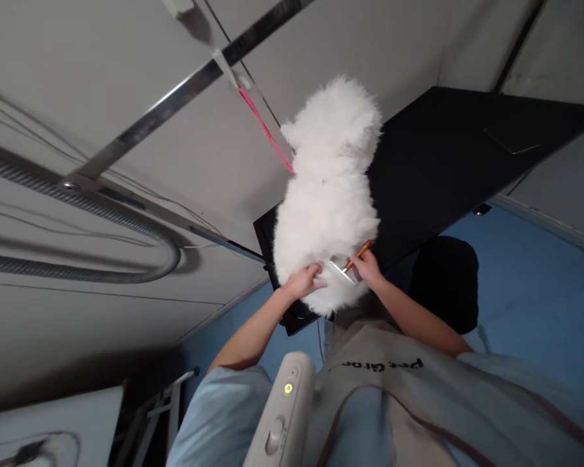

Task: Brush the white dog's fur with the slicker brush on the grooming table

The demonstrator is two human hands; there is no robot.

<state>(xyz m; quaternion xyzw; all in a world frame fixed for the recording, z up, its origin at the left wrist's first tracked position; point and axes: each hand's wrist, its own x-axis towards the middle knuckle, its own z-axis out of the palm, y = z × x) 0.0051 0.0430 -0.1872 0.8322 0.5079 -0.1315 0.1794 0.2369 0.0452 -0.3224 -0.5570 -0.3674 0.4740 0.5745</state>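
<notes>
A fluffy white dog (326, 201) stands on a black grooming table (433, 162), its head end away from me. My right hand (366, 267) is closed around the orange-brown handle of a slicker brush (348, 266). The metal head of the brush lies at the fur of the dog's hindquarters. On the left side of the rump rests my left hand (304, 281), thumb and fingers apart against the coat. Some of its fingertips are sunk in the fur. A pink loop lead (267, 130) runs from the dog's neck to the metal bar.
A metal bar (175, 107) crosses the upper left. Below it, a grey ribbed hose (141, 275) curves along the wall. A pale device with buttons (285, 408) juts up close before me. To the right is a black round-topped object (445, 282) over the blue floor (525, 279).
</notes>
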